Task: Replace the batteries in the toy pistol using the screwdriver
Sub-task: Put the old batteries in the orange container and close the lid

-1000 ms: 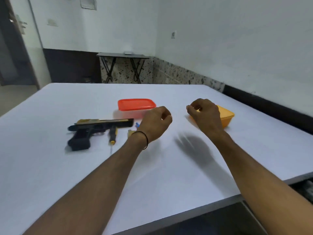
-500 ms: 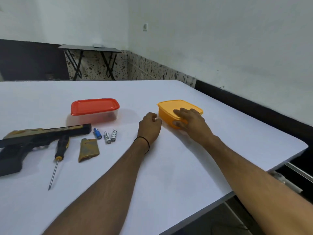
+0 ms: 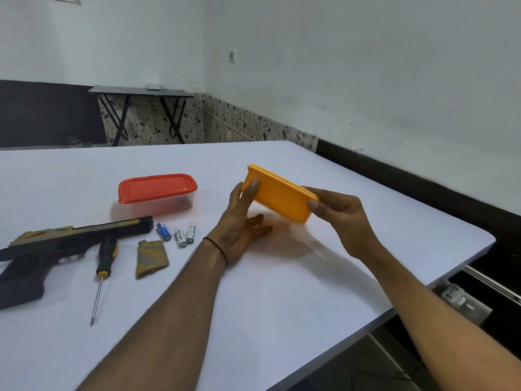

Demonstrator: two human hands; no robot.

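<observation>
Two bare forearms reach in from the bottom edge over a white table (image 3: 282,300). Nearest on the left lies a screwdriver (image 3: 103,265) with a black and yellow handle, its metal tip pointing toward the viewer. Its handle sits just beside the toy pistol (image 3: 56,245), a black and tan gun lying on its side, its grip cut off by the left edge and its muzzle pointing right. Just right of the screwdriver lies a loose tan cover piece (image 3: 152,258). Beyond it, close to the muzzle, three small batteries lie in a row: a blue battery (image 3: 164,231) and two white batteries (image 3: 180,237).

In the middle, both hands hold a yellow box (image 3: 279,200) tilted above the table. The left hand (image 3: 239,221) has its thumb pressed on the box's left end, fingers spread underneath. The right hand (image 3: 338,218) pinches the right end, thumb in front, fingers behind.

Farther back on the left stands a clear box with a red lid (image 3: 156,187). Against the far wall is a dark folding table (image 3: 141,92), and a wall socket (image 3: 232,55) above.
</observation>
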